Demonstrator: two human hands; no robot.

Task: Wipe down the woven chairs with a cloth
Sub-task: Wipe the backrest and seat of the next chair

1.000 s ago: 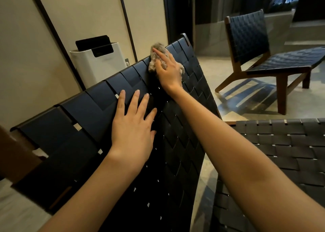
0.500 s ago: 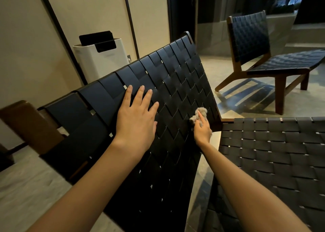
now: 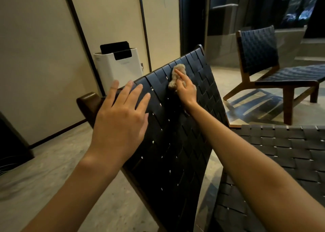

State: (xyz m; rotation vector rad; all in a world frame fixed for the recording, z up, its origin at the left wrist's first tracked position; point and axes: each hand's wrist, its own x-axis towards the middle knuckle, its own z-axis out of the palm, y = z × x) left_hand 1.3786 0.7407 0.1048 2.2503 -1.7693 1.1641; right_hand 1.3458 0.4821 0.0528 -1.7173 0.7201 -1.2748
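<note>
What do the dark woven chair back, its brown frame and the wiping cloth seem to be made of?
The chair back looks like flat leather or leather-like straps, dark with a slight sheen, interlaced in a basket weave; which one is unclear. Its frame looks like brown wood, smooth and glossy at the rounded end. The cloth looks like soft, fuzzy tan fabric, nubby.

1. Near woven chair (image 3: 175,144): dark straps on brown wood frame; backrest tilted, seat at lower right
2. Cloth (image 3: 180,67): small beige fluffy wad; bunched on that backrest near its top edge
3. Second woven chair (image 3: 258,50): same weave; upright, well apart, upper right
</note>
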